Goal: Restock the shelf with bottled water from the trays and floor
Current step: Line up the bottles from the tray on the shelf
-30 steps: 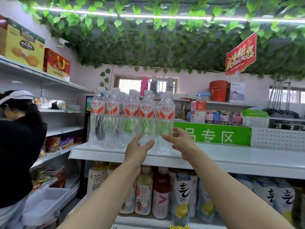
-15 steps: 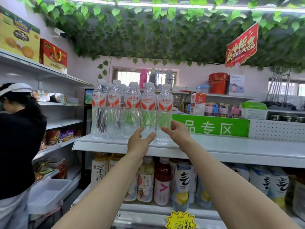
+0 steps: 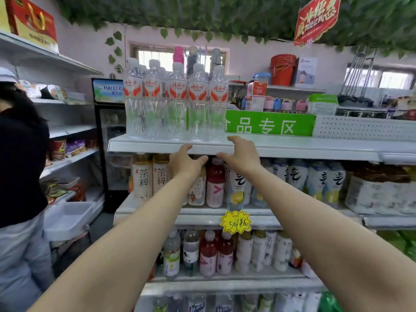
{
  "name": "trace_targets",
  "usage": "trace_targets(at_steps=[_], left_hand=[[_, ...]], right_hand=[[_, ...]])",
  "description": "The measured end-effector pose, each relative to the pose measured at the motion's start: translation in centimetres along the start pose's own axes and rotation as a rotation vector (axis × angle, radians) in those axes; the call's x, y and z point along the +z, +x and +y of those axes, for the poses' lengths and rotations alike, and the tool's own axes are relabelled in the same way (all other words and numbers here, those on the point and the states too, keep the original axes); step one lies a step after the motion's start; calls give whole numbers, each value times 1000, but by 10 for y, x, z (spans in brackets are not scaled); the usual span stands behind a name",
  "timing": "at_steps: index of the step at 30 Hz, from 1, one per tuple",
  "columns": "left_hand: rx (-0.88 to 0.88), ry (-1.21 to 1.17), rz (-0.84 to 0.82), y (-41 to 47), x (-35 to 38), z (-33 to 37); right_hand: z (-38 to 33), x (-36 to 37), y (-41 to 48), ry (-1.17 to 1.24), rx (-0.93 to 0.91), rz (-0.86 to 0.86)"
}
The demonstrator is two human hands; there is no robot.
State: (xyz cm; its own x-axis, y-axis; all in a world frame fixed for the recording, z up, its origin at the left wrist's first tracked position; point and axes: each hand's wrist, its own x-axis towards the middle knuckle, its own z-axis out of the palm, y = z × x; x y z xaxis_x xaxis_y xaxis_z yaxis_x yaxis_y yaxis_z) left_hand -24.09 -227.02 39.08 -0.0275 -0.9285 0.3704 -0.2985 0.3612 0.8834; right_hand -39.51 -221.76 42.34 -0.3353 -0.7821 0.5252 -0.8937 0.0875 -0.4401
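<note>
Bottles (image 3: 176, 102): upright row at shelf (image 3: 304, 147) left end
Left hand (image 3: 185, 162): fingers loose, empty, below shelf edge
Right hand (image 3: 242, 157): fingers loose, empty, at shelf edge

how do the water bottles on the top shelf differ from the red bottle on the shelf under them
The water bottles are clear with red-and-white labels; the red bottle holds red liquid and has a pink label. The water bottles stand in a row on the top shelf; the red bottle stands one shelf down. Both stand upright.
</note>
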Motion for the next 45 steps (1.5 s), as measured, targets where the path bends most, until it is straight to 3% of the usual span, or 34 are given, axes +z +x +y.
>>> trace_targets(at_steps=[4,12,17,26,32,36,38,43,45], left_hand=[[13,146,-58,-40,6,-48],[-188,400,-256,-135,11,-158],[-384,505,-397,-186,17,-240],[-795,422,-548,-284,24,-370],[-1000,360,-518,-331,51,-405],[-1061,341,-454,-342,68,-426],[-1093,335,-425,-344,73,-436],[-1159,280,-305,-348,81,-448],[-1148,284,-282,-350,80,-453]], right_hand=[[17,25,-56,-131,10,-61],[77,101,-168,-119,195,-322],[119,160,-230,-50,355,-524],[194,256,-343,68,635,-979],[226,300,-414,157,922,-1082],[236,326,-434,223,1030,-996],[241,338,-436,228,1037,-1005],[245,361,-431,94,859,-1167],[248,368,-436,180,896,-1206]])
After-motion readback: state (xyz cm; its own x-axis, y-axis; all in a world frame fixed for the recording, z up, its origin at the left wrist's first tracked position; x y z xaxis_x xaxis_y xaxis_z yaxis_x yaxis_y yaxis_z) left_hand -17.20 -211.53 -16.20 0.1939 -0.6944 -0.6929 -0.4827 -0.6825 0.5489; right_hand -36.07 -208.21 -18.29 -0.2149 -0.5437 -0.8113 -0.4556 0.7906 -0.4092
